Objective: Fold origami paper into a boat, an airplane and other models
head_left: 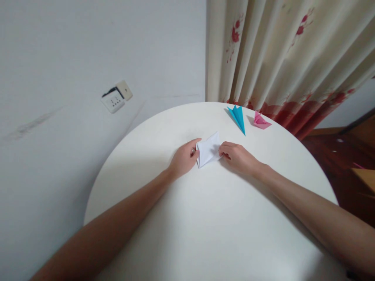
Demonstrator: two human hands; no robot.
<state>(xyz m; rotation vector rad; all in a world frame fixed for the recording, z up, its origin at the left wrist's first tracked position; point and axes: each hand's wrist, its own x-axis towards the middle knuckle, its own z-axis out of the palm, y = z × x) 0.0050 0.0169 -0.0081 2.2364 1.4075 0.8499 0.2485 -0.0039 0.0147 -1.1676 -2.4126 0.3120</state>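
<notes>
A folded sheet of white paper [208, 150] lies in the middle of the round table between my hands. My left hand [185, 157] grips its left edge, with the thumb and fingers closed around the paper's side. At the right edge, my right hand [234, 155] has its fingers curled and pinched on the paper. One corner of the sheet points up and away from me, another points down toward me. The inner folds are hidden.
The white round table [187, 234] stands against a wall and a patterned curtain [263, 50]. Near its far right edge rest a blue paper plane [238, 118] and a pink folded paper piece [261, 121]. A wall socket [113, 101] is on the left.
</notes>
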